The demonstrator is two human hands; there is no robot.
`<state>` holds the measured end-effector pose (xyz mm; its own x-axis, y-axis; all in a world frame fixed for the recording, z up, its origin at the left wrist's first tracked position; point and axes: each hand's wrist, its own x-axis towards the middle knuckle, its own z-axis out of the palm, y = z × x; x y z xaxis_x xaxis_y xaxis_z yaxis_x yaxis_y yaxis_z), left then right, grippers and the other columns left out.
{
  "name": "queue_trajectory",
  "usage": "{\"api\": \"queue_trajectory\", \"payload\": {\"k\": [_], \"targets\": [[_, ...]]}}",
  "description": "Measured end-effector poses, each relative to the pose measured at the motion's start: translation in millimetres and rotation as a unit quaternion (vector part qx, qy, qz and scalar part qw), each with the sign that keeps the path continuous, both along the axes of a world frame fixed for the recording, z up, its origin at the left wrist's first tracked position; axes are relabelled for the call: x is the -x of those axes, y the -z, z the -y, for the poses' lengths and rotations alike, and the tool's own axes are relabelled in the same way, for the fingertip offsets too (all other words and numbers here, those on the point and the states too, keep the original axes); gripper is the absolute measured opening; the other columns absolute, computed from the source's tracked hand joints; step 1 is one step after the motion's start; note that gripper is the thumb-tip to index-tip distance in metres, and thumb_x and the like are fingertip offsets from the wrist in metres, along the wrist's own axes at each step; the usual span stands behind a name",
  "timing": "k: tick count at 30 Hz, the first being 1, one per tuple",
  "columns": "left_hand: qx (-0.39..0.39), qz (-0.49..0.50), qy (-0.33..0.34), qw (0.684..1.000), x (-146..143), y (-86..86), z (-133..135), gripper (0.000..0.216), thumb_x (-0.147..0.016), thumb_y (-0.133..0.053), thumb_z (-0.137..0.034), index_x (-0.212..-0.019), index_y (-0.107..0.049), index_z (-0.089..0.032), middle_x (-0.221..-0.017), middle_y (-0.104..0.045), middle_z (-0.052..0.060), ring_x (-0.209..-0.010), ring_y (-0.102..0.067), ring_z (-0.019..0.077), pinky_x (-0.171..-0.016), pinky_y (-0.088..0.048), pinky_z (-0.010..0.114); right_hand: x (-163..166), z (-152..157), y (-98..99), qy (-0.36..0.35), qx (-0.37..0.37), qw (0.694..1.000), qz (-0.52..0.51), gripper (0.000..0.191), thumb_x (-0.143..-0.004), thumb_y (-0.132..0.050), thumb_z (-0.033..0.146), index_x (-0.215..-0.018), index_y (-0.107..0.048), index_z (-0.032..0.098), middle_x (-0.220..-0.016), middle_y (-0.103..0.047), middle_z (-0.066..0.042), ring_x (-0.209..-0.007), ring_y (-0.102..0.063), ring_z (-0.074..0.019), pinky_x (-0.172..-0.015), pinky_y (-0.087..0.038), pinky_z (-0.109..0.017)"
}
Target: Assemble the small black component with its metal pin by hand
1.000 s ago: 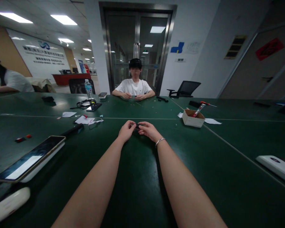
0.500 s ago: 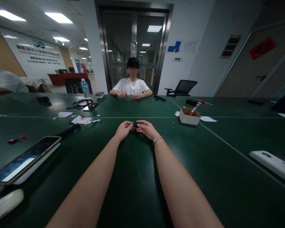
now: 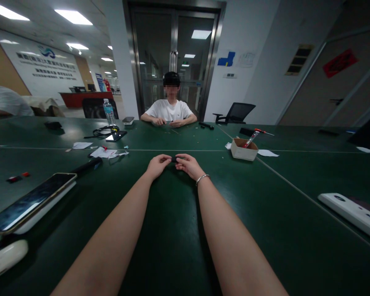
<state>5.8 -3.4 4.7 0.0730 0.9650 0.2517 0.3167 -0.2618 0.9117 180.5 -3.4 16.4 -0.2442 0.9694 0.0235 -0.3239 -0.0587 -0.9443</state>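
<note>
Between my two hands is a small black piece (image 3: 174, 159), too small to tell its kind. My left hand (image 3: 159, 165) pinches its left end with thumb and fingers. From the other side my right hand (image 3: 187, 164), with a silver bracelet (image 3: 202, 179) at the wrist, grips the right end. Both hands are close together just over the green table (image 3: 169, 230). The fingertips cover part of the piece.
Left lie a phone (image 3: 33, 199), a black rod-like object (image 3: 86, 165) and paper scraps (image 3: 103, 152). A small open box (image 3: 244, 150) with a tube stands right; a white device (image 3: 351, 213) lies nearer. Across the table sits a person (image 3: 169, 111) in white.
The view has shifted slightly, so everything on the table appears a little higher and further left. Both hands keep their hold on the black piece.
</note>
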Motion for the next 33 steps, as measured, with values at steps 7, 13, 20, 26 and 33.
{"api": "queue_trajectory", "payload": {"k": [7, 13, 20, 26, 33], "targets": [[-0.034, 0.083, 0.001, 0.996, 0.8, -3.0, -1.6, 0.032, -0.064, -0.072, -0.017, -0.096, -0.066, -0.015, -0.097, -0.070, 0.008, -0.091, -0.064, 0.0173, -0.091, -0.048, 0.037, -0.1, 0.3, -0.6, 0.002, -0.002, 1.000, 0.012, 0.015, -0.080, -0.065, 0.008, -0.094, -0.063, 0.013, -0.060, -0.064, -0.002, -0.051, -0.062, -0.0106, -0.053, -0.056, -0.022], [0.004, 0.080, -0.019, 0.997, -1.0, -0.7, -3.9, 0.026, -0.074, -0.067, -0.030, -0.096, -0.066, -0.015, -0.081, -0.067, 0.005, -0.073, -0.062, 0.0139, -0.074, -0.050, 0.030, -2.2, 1.8, -1.7, -0.012, 0.000, 1.000, 0.009, 0.018, -0.078, -0.068, 0.007, -0.094, -0.064, 0.013, -0.065, -0.066, -0.003, -0.053, -0.063, -0.0096, -0.055, -0.055, -0.021], [0.005, 0.000, -0.020, 1.000, 0.5, 2.0, -3.4, 0.034, -0.085, -0.050, -0.044, -0.098, -0.067, -0.017, -0.062, -0.059, 0.000, -0.055, -0.053, 0.0111, -0.053, -0.040, 0.023, -1.8, 1.7, -2.2, -0.021, 0.002, 1.000, 0.012, 0.017, -0.079, -0.065, 0.005, -0.095, -0.066, 0.012, -0.067, -0.067, -0.004, -0.055, -0.063, -0.0104, -0.056, -0.055, -0.021], [-0.003, -0.038, -0.033, 0.999, 0.2, 1.5, -1.8, 0.036, -0.086, -0.045, -0.044, -0.098, -0.067, -0.018, -0.064, -0.060, 0.000, -0.057, -0.053, 0.0120, -0.056, -0.041, 0.025, -1.3, 1.0, -1.3, -0.015, -0.001, 1.000, 0.000, 0.015, -0.077, -0.066, 0.006, -0.091, -0.067, 0.013, -0.069, -0.067, -0.004, -0.054, -0.062, -0.0101, -0.056, -0.055, -0.023], [0.002, 0.011, -0.033, 0.999, -2.1, -0.5, -1.6, 0.030, -0.077, -0.056, -0.029, -0.104, -0.066, -0.019, -0.081, -0.064, 0.002, -0.071, -0.058, 0.0133, -0.063, -0.044, 0.025, -1.1, 1.9, -3.3, -0.010, 0.006, 1.000, 0.008, 0.016, -0.076, -0.070, 0.009, -0.092, -0.066, 0.012, -0.064, -0.065, -0.003, -0.053, -0.062, -0.0105, -0.053, -0.054, -0.022]]}}
